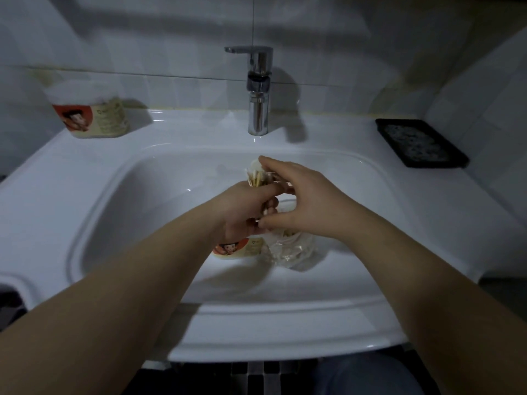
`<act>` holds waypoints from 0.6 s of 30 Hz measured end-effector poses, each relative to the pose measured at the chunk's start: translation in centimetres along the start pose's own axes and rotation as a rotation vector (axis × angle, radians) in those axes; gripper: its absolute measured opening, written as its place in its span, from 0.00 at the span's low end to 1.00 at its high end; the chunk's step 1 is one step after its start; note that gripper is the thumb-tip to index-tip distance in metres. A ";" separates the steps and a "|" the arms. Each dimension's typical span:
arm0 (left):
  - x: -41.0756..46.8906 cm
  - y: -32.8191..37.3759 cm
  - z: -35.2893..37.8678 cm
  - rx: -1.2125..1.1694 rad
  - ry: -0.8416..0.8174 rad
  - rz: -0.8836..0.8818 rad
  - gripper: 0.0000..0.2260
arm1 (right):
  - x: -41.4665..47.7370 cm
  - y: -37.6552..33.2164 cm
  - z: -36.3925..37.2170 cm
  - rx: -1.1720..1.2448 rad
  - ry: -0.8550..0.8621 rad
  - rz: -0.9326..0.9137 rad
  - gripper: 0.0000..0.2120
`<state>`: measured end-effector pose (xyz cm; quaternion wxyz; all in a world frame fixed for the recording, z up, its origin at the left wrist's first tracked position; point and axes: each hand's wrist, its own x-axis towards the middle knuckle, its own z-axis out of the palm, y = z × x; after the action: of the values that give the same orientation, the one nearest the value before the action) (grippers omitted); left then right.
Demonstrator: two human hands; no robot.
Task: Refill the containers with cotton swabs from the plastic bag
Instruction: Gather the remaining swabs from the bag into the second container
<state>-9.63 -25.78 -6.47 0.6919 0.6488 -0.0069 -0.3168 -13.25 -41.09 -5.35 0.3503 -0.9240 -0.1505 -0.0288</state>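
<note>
White sink [99, 178], chrome tap [258, 89], black tray [422, 142], red-and-cream labelled containers [94, 115].
</note>
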 end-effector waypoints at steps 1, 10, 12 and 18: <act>0.1 0.1 -0.1 -0.012 0.023 0.004 0.08 | 0.0 0.0 -0.2 0.041 0.012 0.011 0.46; 0.7 -0.2 -0.8 -0.004 0.128 0.098 0.10 | -0.3 1.4 -1.2 -0.311 -0.144 0.261 0.12; 0.8 -0.2 -0.9 0.028 0.115 0.109 0.11 | -0.4 1.4 -0.7 -0.360 -0.265 0.270 0.09; 0.5 -0.1 -1.2 0.078 0.076 0.101 0.12 | -0.7 0.4 -0.1 -0.479 -0.431 0.189 0.10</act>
<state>-8.74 -24.98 -6.94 0.6811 0.6855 -0.0259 -0.2561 -13.82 -41.59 -5.65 0.0844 -0.9748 -0.1238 0.1654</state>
